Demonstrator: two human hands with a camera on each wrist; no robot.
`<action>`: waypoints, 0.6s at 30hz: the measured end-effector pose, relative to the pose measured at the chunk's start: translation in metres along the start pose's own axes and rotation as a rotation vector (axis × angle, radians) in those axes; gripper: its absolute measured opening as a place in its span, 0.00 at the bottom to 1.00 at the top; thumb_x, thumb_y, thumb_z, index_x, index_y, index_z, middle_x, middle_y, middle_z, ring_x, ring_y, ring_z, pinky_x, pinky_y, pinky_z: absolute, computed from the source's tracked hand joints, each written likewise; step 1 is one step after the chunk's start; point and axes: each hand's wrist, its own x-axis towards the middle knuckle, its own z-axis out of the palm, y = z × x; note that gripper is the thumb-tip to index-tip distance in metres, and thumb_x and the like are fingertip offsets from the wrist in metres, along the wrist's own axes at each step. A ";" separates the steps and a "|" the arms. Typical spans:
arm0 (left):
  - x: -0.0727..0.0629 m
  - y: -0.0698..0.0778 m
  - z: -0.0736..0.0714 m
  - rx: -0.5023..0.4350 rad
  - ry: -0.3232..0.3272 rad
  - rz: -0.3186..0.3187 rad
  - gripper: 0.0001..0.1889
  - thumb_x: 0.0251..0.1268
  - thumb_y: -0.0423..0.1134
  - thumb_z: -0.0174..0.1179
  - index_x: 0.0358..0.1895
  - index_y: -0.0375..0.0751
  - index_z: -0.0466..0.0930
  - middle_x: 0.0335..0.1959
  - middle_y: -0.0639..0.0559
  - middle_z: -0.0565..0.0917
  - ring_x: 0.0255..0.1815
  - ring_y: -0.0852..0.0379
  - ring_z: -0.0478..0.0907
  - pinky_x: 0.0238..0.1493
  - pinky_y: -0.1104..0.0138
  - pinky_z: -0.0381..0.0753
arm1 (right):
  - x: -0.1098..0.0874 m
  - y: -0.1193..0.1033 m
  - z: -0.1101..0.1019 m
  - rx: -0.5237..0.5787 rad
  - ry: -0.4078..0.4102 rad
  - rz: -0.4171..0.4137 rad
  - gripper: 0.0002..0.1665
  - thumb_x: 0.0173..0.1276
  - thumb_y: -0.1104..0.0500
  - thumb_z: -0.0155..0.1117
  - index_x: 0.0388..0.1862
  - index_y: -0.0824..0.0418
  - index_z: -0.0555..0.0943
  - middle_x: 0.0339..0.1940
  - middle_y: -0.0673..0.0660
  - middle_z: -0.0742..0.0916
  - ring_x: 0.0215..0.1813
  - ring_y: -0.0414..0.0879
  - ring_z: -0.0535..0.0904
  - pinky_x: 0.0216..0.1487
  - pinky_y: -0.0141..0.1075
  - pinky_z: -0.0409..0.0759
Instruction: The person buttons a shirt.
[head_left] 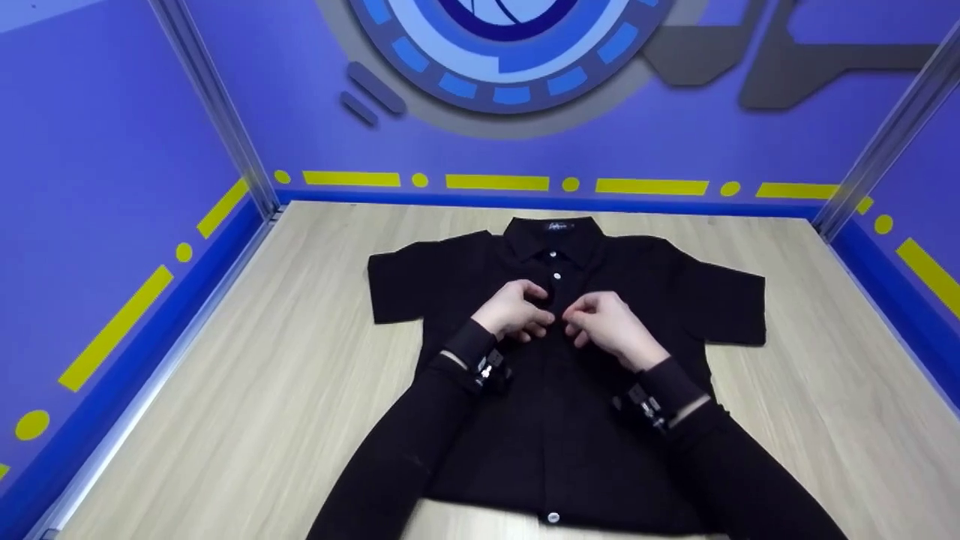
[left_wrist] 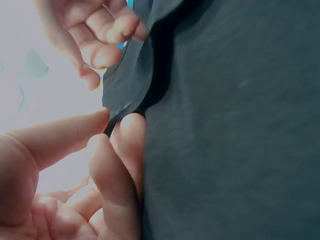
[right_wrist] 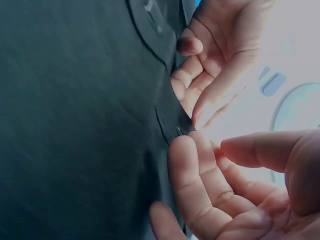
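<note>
A black short-sleeved shirt (head_left: 480, 277) lies front up on the table, collar at the far end. White buttons show near the collar, and another button (head_left: 553, 517) at the hem. Over the chest, my left hand (head_left: 517, 309) pinches the edge of the front placket (left_wrist: 125, 90) between thumb and fingers. Facing it, my right hand (head_left: 606, 324) has its fingertips (right_wrist: 183, 150) right at the placket edge beside a buttonhole slit (right_wrist: 179, 131). Its thumb stands apart from the cloth in the right wrist view.
The pale wooden table (head_left: 300, 360) reaches to blue printed panels (head_left: 105, 150) at the back and sides, with metal posts (head_left: 217, 97) in the corners. The shirt's sleeves (head_left: 731, 304) are spread out to both sides.
</note>
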 end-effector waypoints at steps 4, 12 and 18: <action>-0.007 -0.002 0.002 -0.024 0.003 -0.001 0.24 0.55 0.29 0.68 0.57 0.38 0.72 0.33 0.39 0.87 0.26 0.53 0.84 0.17 0.69 0.78 | -0.002 0.006 0.004 0.094 -0.033 0.020 0.12 0.69 0.62 0.59 0.44 0.70 0.82 0.30 0.61 0.87 0.23 0.46 0.82 0.31 0.37 0.83; -0.016 -0.002 0.004 -0.036 -0.092 -0.039 0.14 0.62 0.30 0.62 0.51 0.37 0.80 0.37 0.44 0.86 0.25 0.59 0.81 0.17 0.71 0.77 | -0.001 0.013 0.004 0.216 -0.060 0.054 0.14 0.70 0.64 0.56 0.49 0.73 0.79 0.30 0.60 0.87 0.22 0.42 0.80 0.29 0.32 0.81; -0.020 -0.001 0.011 -0.008 -0.121 0.022 0.13 0.66 0.30 0.58 0.52 0.39 0.82 0.42 0.47 0.86 0.26 0.59 0.80 0.17 0.71 0.78 | -0.001 0.015 0.001 0.275 -0.053 0.071 0.20 0.70 0.55 0.62 0.47 0.73 0.79 0.29 0.59 0.86 0.21 0.41 0.80 0.27 0.31 0.80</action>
